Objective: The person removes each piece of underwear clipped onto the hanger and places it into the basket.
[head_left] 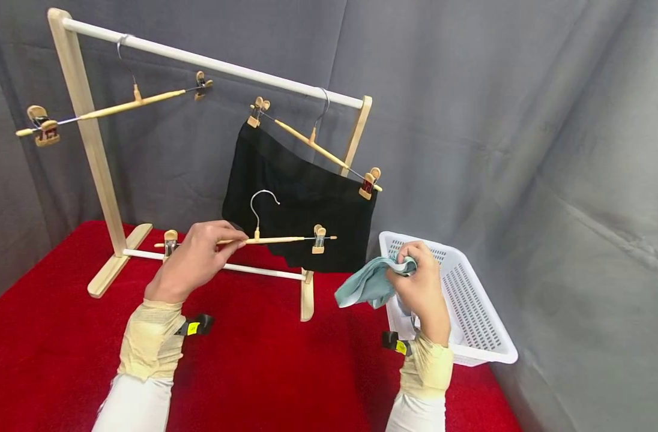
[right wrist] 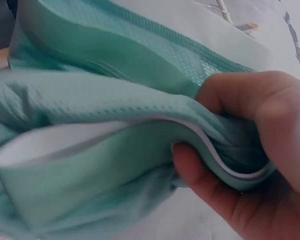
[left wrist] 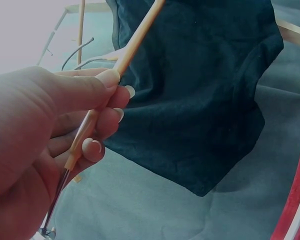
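My left hand (head_left: 196, 258) grips the wooden bar of a clip hanger (head_left: 277, 240), thumb and fingers round it left of its metal hook. In the left wrist view the hanger bar (left wrist: 140, 37) runs slantwise through the fingers. My right hand (head_left: 423, 288) pinches a pair of light green underpants (head_left: 368, 285) over the basket's near left side. In the right wrist view the waistband of the underpants (right wrist: 85, 170) bends between thumb and fingers, and the cloth hangs in loose folds. Behind the held hanger, black shorts (head_left: 302, 192) hang by two clips from another hanger (head_left: 313, 143).
A wooden rack with a white top rail (head_left: 210, 60) stands at the back left. From its left part hangs a bare clip hanger (head_left: 113, 110). At the right, a white perforated basket (head_left: 477, 300) stands on the red cloth (head_left: 264, 372), with grey curtains (head_left: 469, 108) behind.
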Demonstrator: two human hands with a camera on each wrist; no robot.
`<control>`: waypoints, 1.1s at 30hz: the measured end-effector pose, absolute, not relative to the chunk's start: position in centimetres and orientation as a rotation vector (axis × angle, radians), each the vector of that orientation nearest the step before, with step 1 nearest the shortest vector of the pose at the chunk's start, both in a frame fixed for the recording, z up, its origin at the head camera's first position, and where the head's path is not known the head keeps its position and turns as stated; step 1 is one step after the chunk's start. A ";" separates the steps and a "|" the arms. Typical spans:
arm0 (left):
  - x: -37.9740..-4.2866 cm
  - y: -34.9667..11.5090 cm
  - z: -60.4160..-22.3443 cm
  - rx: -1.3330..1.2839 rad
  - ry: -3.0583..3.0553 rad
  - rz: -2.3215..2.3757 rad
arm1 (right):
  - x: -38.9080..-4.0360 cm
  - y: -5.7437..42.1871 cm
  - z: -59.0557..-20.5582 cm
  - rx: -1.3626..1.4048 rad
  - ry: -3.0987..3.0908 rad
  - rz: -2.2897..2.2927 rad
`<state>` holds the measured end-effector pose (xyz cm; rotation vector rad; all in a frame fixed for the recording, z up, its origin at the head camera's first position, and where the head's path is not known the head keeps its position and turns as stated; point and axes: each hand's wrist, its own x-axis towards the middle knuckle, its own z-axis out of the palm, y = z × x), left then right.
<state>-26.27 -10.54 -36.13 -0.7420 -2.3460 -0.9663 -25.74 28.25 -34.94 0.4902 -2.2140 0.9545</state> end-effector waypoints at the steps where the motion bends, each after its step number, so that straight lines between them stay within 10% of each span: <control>1: -26.2 -10.6 -36.2 -0.741 -2.345 -0.965 | -25.5 28.2 -34.7 0.485 -2.195 0.950; 33: -26.7 -10.2 -36.4 -0.740 -2.389 -0.957 | -25.1 36.1 -35.5 0.117 -2.030 0.688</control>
